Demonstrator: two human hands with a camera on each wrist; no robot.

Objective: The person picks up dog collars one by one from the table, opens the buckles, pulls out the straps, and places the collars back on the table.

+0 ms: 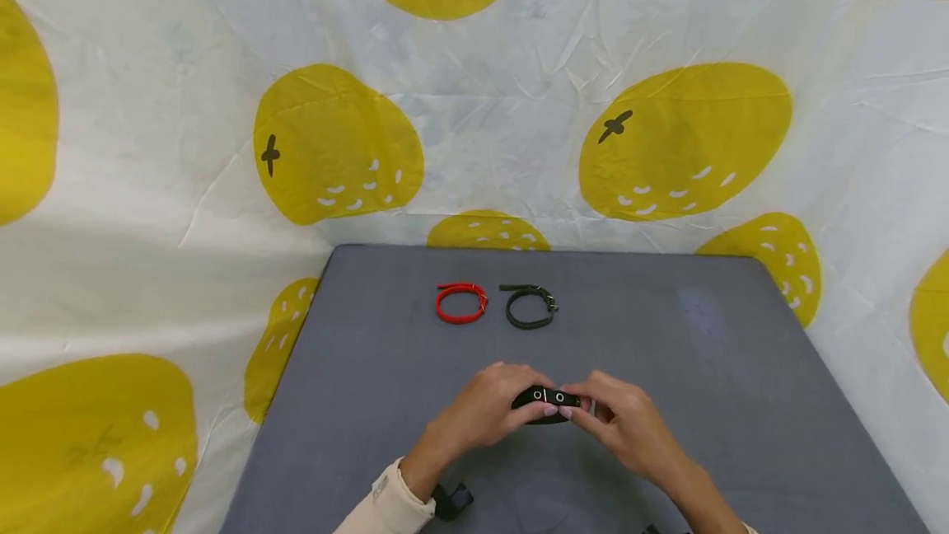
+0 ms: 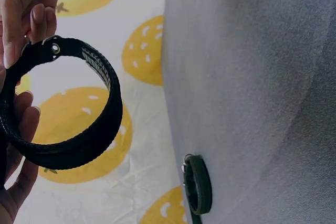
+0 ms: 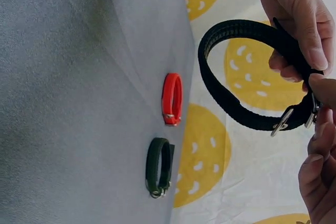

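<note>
A black collar with metal eyelets is held up in front of me between both hands, closed into a loop. My left hand grips its left side, thumb in front and fingers behind. With thumb and fingertips, my right hand pinches the collar's right part, by the buckle. The right wrist view shows the metal buckle at the right fingertips, and a metal ring beside it. In the left wrist view the wide padded band of the loop faces the camera.
Farther back on the grey table lie a red collar and, to its right, a dark green collar, both looped. A white cloth with yellow fruit shapes hangs behind and at the sides. A black wrist device shows by the left sleeve.
</note>
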